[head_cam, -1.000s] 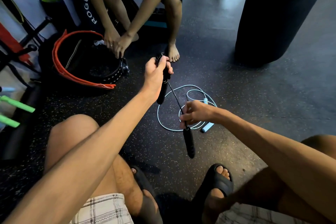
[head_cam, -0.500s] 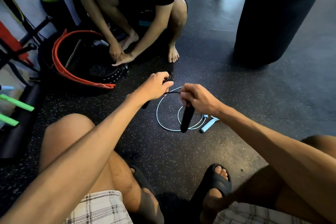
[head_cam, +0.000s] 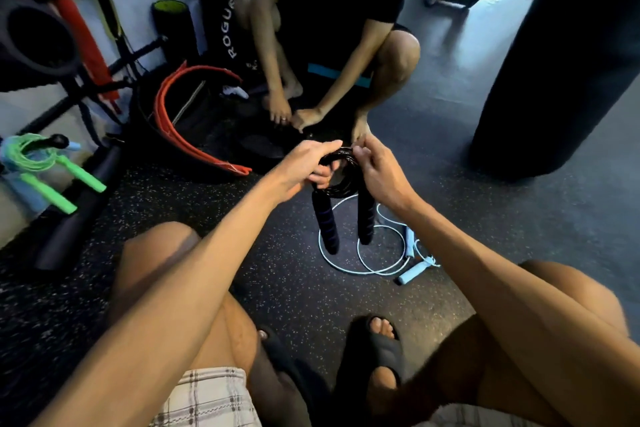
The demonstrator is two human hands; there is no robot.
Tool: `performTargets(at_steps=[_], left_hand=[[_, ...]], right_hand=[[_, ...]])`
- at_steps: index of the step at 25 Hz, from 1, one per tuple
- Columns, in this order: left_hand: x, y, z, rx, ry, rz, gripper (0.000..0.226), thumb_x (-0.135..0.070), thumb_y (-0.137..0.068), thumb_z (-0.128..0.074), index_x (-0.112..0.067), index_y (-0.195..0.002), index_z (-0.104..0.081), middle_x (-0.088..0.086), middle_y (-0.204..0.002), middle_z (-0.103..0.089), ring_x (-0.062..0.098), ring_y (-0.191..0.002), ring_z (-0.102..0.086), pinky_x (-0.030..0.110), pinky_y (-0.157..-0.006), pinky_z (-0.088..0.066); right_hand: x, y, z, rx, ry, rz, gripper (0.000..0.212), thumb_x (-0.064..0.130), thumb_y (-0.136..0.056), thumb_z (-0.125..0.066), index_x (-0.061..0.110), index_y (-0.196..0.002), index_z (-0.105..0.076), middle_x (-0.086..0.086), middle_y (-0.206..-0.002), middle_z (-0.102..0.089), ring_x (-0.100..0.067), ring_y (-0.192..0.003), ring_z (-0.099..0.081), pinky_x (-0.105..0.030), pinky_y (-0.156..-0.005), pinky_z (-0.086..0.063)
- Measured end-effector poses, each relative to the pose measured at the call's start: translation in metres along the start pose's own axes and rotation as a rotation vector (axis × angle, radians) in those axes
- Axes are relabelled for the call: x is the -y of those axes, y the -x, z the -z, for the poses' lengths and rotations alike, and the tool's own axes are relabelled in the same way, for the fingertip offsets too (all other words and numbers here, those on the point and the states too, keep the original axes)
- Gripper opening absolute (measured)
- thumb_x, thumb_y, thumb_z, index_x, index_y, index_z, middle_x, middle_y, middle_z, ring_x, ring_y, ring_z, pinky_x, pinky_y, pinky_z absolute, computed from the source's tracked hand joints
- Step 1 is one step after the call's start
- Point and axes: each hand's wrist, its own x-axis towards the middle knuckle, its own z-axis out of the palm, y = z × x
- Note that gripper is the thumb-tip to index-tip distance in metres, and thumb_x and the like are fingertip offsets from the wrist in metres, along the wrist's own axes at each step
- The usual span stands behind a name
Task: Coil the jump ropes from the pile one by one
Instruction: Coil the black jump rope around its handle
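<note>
While both hands were raised ahead of the knees, the black jump rope (head_cam: pixel 346 182) hung between them, clear of the floor (head_cam: pixel 485 218).

Left hand (head_cam: pixel 304 166): grip closed round the left side of the coiled cord, fingers curled under it, thumb lying over the top.

Right hand (head_cam: pixel 379 173): grip narrow, fingertips (head_cam: pixel 360 151) pinching the top of the coil from the right.

Cord was bunched in several tight loops between the two grips. Both black handles (head_cam: pixel 327 229) dangled below the hands, side by side with a gap between them, roughly upright, free ends pointing at the floor.

Directly under the handles a light-blue jump rope (head_cam: pixel 414 270) lay on the floor in loose loops, its handles at the right of the loops.

Green jump rope (head_cam: pixel 79 177) sat at the far left, well apart from the other two.

Second person (head_cam: pixel 332 10) crouched opposite, both hands down near the floor, just beside an orange-rimmed black bag (head_cam: pixel 194 121). What those hands held, couldn't tell.

Black punching bag (head_cam: pixel 554 62) stood at the right, well apart from the ropes.
</note>
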Motion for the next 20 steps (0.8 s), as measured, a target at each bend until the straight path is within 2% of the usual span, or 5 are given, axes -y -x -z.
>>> performTargets(at_steps=[4,8,12,15,20], left_hand=[[0.003,0.001,0.04,-0.25,0.122,0.011,0.042,-0.029,-0.1,-0.044,-0.009,-0.063,-0.047,-0.009,-0.036,-0.025,0.006,-0.03,-0.021,0.025,-0.042,-0.019],[0.013,0.003,0.098,-0.542,0.185,0.035,0.043,-0.03,-0.096,-0.049,-0.011,-0.057,-0.049,-0.008,-0.035,-0.029,0.007,-0.031,-0.023,0.025,-0.042,-0.023],[0.027,0.009,0.156,-0.682,0.298,0.062,0.043,-0.03,-0.097,-0.053,-0.008,-0.06,-0.052,-0.007,-0.036,-0.029,0.007,-0.031,-0.023,0.023,-0.042,-0.026],[0.046,0.021,0.201,-0.797,0.377,0.058,0.042,-0.034,-0.098,-0.053,-0.005,-0.068,-0.054,-0.007,-0.037,-0.03,0.007,-0.034,-0.025,0.023,-0.043,-0.029],[0.072,0.039,0.259,-1.074,0.465,0.018,0.045,-0.034,-0.1,-0.049,-0.002,-0.07,-0.059,-0.005,-0.04,-0.034,0.008,-0.037,-0.029,0.026,-0.046,-0.03]], right_hand=[[0.023,-0.038,-0.04,0.092,-0.149,-0.139,0.017,0.013,-0.1,-0.049,0.01,-0.084,-0.052,0.003,-0.071,-0.051,-0.001,-0.065,-0.044,-0.015,-0.064,-0.039],[0.029,-0.076,-0.096,0.298,-0.432,-0.248,0.019,0.028,-0.098,-0.054,0.011,-0.093,-0.059,-0.018,-0.082,-0.068,-0.015,-0.076,-0.063,-0.03,-0.074,-0.054],[0.03,-0.109,-0.152,0.443,-0.549,-0.243,0.012,0.019,-0.095,-0.057,0.01,-0.101,-0.06,-0.014,-0.092,-0.067,-0.018,-0.086,-0.062,-0.025,-0.078,-0.048],[0.03,-0.133,-0.212,0.534,-0.619,-0.205,0.009,0.01,-0.098,-0.054,0.004,-0.103,-0.058,-0.014,-0.083,-0.064,-0.021,-0.08,-0.06,-0.03,-0.078,-0.05],[0.035,-0.165,-0.306,0.635,-0.586,-0.066,0.007,0.012,-0.094,-0.056,0.006,-0.098,-0.059,-0.007,-0.081,-0.063,-0.014,-0.075,-0.059,-0.035,-0.078,-0.05]])
